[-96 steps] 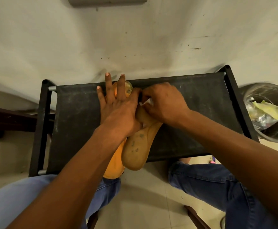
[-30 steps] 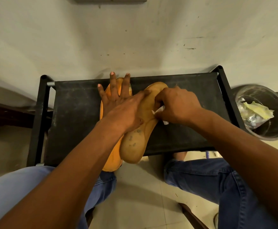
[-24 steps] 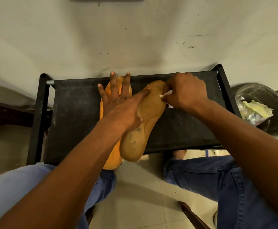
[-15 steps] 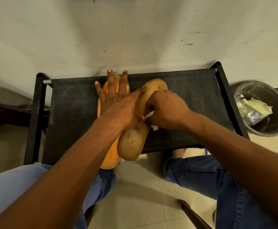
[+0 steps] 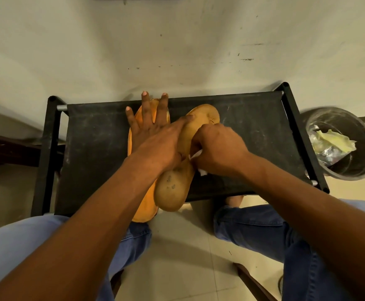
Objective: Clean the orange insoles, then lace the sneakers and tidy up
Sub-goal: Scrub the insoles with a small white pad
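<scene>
left hand (image 5: 155, 140) flat, fingers straight, pinning both insoles (image 5: 172, 187) on rack (image 5: 94, 153); right hand (image 5: 218, 148) clenched on wipe (image 5: 202, 171); bin (image 5: 340, 144) at 3 o'clock

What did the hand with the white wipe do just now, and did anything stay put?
The right hand, gripping the white wipe, slid from the tan insole's toe end back to its middle. The left hand stayed flat, pressing both insoles on the black rack. The bin stayed put.
</scene>
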